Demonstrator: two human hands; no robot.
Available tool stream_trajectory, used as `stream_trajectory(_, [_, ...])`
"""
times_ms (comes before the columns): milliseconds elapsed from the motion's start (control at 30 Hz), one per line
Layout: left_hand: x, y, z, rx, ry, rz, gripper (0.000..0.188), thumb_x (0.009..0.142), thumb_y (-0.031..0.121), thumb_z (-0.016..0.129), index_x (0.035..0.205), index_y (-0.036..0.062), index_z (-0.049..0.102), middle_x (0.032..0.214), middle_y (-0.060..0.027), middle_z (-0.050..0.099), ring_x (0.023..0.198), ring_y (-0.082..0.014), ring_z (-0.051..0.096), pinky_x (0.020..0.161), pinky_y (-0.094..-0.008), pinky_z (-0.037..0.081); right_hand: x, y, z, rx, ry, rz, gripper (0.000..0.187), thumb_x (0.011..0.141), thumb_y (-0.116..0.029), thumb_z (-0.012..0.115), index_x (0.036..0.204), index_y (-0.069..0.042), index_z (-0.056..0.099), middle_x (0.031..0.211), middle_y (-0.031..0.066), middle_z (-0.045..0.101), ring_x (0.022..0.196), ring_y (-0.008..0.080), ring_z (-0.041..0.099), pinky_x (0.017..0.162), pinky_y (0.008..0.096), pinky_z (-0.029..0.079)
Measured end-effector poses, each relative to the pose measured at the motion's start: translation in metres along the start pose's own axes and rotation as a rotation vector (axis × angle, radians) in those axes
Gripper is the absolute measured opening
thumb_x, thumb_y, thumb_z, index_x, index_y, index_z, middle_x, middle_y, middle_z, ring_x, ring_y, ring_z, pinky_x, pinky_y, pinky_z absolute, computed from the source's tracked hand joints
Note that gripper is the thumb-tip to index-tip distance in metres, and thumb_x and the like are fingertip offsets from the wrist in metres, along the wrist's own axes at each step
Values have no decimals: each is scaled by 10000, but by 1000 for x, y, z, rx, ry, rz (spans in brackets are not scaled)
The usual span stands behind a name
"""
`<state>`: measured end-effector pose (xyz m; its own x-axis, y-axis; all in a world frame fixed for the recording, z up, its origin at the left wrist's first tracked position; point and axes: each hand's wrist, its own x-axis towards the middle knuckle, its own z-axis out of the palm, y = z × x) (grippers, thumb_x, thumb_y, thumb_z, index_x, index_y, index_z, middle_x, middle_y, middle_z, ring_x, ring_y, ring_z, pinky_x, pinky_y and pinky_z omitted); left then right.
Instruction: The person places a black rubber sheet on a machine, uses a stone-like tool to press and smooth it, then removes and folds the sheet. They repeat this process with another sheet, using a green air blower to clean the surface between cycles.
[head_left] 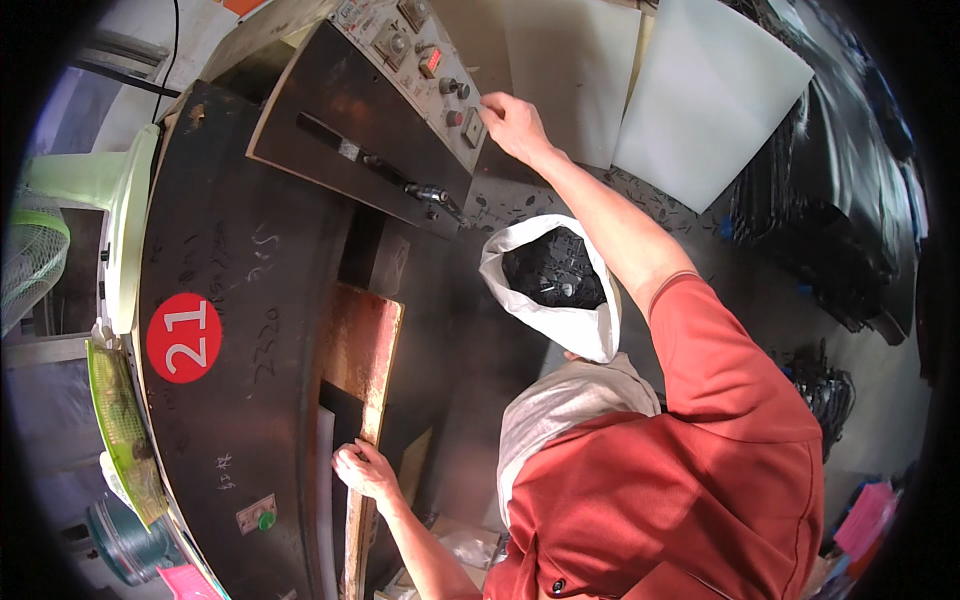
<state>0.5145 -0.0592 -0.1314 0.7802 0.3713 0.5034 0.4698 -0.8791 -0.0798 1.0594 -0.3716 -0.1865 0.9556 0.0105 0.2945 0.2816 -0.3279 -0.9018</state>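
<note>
My left hand (365, 470) rests at the worn wooden ledge (375, 385) along the front of a dark machine (240, 250). Its fingers are curled, and what they hold, if anything, is hidden. My right hand (515, 128) is stretched out to the edge of the machine's control panel (385, 45), close to a square switch (473, 128) and a red button (454, 118). The fingers there are bent together; nothing can be made out in them. Below my right forearm stands an open white sack (555, 335) with small black pieces (555, 268) inside.
A black lever (425, 192) sticks out from the machine's dark side plate. Pale sheets (715, 95) lean at the back right, beside a pile of black plastic bags (820, 210). Black scraps (640, 190) litter the floor. A pale green fan (125, 220) and a green basket (125, 430) line the left.
</note>
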Motion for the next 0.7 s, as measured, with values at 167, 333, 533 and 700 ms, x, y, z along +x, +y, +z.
stream_trajectory(167, [5, 8, 6, -32, 81, 78, 246, 932, 35, 695, 816, 75, 482, 772, -125, 535, 736, -371, 556, 688, -507, 469, -68, 60, -2, 196, -22, 160, 226, 988, -126, 672, 1173, -6, 720, 977, 74, 755, 870, 146, 710, 787, 296, 576])
stream_trajectory(333, [5, 0, 3, 22, -239, -180, 203, 911, 200, 744, 824, 58, 629, 808, -168, 653, 767, -379, 619, 728, -494, 500, -171, 69, -4, 324, -234, 290, 242, 1036, -171, 667, 1231, -35, 711, 982, 29, 712, 840, 108, 662, 742, 249, 550])
stream_trajectory(533, [-20, -32, -22, -36, 51, -238, 188, 903, 177, 769, 1008, 118, 624, 1053, -83, 655, 1002, -308, 612, 872, -447, 457, -272, 19, 4, 383, -519, 479, 206, 1031, -155, 661, 1177, -13, 698, 911, 15, 687, 735, 78, 602, 655, 221, 469])
stream_trajectory(700, [-38, -39, -20, -183, 233, -374, 133, 890, 158, 763, 937, 131, 641, 964, -89, 644, 925, -315, 605, 818, -452, 451, -310, -52, 31, 409, -718, 331, 209, 1033, -154, 670, 1186, -13, 691, 916, -3, 683, 776, 63, 620, 684, 206, 480])
